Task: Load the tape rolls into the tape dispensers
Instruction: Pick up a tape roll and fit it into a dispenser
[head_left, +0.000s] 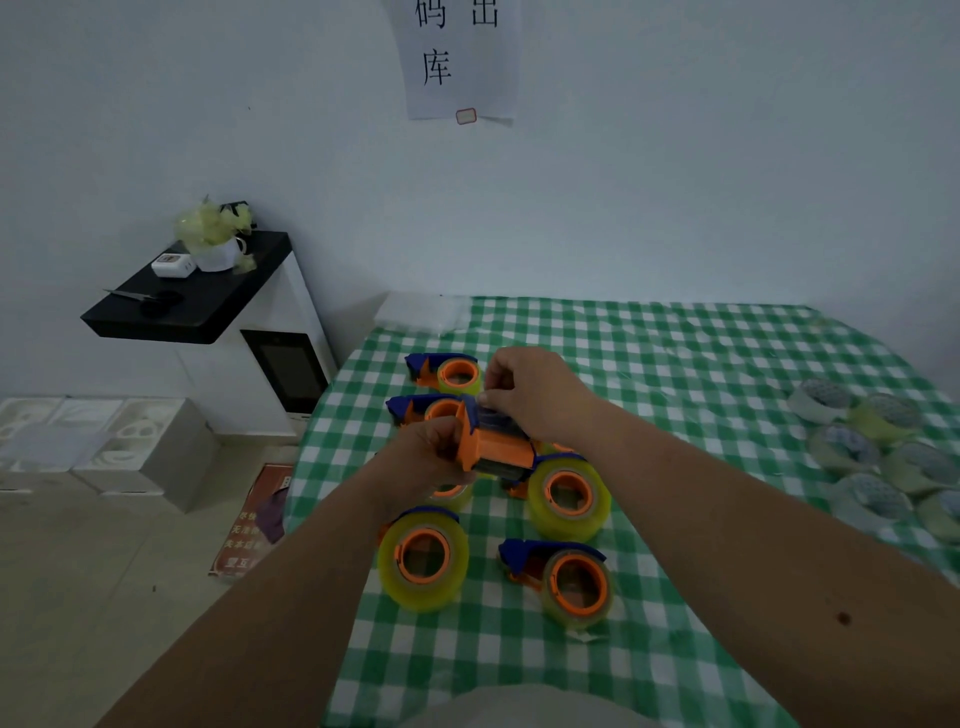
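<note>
Gripping tape dispenser (498, 447), left hand (434, 452), right hand (535, 392) pinching top

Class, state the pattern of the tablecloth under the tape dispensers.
Green and white check, on the tablecloth; the head view shows it.

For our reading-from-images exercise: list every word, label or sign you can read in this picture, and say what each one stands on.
"码 出" (cut off by the frame's top edge) and "库": black characters on the white paper sheet taped to the wall.
Small red-edged label at that sheet's bottom: nothing readable.
Red poster on the floor beside the table: pale characters, too blurred to read.
White box on the black shelf: print too small.
Tape dispensers: no text visible.
</note>
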